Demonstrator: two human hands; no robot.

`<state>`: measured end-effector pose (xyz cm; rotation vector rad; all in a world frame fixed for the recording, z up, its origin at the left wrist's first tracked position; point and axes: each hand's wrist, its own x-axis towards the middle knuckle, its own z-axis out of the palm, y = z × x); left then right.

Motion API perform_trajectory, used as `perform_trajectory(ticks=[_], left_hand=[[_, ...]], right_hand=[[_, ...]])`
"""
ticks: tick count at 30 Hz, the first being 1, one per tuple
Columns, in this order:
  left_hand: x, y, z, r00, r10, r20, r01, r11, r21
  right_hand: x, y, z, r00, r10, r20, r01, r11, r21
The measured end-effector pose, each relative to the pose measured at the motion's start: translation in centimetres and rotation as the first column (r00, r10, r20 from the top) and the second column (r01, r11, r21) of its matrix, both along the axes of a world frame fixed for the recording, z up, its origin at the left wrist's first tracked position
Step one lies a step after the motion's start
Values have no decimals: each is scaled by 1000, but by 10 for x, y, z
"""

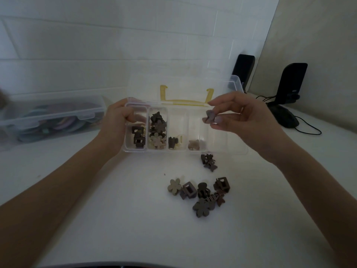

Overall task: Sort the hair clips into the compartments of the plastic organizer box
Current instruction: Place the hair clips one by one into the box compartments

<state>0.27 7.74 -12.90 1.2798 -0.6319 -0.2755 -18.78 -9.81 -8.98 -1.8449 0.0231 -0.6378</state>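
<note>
- My right hand point(245, 120) is raised over the right end of the organizer box point(185, 128); its fingers point(219, 119) pinch a small mauve hair clip point(209, 117) between thumb and fingertips, clear of the compartments below.
- My left hand point(117, 122) grips the box's left end, fingers curled over the rim into the far-left compartment.
- The box is clear plastic, its lid point(183, 89) open and standing up behind, with a yellow handle point(185, 99) showing through it.
- Far-left compartment: two dark square clips point(138, 136).
- Second compartment: a heap of flower clips point(158, 130), dark ones at the back, cream ones at the front.
- Third compartment: a dark clip beside a pale one point(174, 142).
- Fourth compartment: a few tan clips point(196, 145).
- The right-hand section under my right hand looks bare, as far as I can tell.
- On the white tabletop point(116, 209), just in front of the box, lies a small dark cluster of clips point(208, 162).
- Nearer to me is a larger unsorted pile point(201, 194): flower, square and other shapes in brown and grey.
- To the left sits a closed clear case point(52, 118) holding coloured rings.
- To the right stand two black speakers point(291, 82), with a black mouse point(284, 117) and its cable nearby.
- I can read no writing or brand on anything; one speaker has a small mark too blurred to make out.
</note>
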Motion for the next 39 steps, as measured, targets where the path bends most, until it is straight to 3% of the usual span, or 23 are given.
perform_trajectory(ticks=[2,3,6,8,11,14,21,26,29,34,39], left_hand=[[0,0,0,1000,4,-1,-4,1000,5],[0,1,0,1000,5,-3,-5,1000,4],[0,1,0,1000,14,-6,-14,1000,8],[0,1,-1,1000,25,-3,-25,1000,15],[1,0,-1,999,45,-13,-45,999,12],[1,1,-1,999,40,-17,-39,999,33],[3,-2,-3,996,80,-27,-79,996,50],[1,-3,-2,994,111,-2,-111,994,18],[-1,-3,-2,992,123,1,-123,992,4],[-2,-2,-1,992,127,6,-127,992,0],[-3,-2,0,992,124,-11,-124,992,9]], right_hand=[[2,3,-4,998,-66,16,67,998,-19],[3,5,-7,991,-125,40,129,986,-103],[8,11,-20,946,-290,145,322,779,-538],[9,14,-22,939,-293,181,341,725,-598],[3,15,-11,985,-173,22,149,775,-615],[-3,11,-5,953,-173,-248,-97,603,-792],[-12,11,8,920,-304,-246,-93,442,-892],[-6,14,-4,882,-417,-221,-122,251,-960],[-5,12,-7,853,-449,-265,-167,247,-955],[-2,11,-10,854,-402,-331,-206,323,-924],[3,18,-16,952,-186,-243,-106,544,-832]])
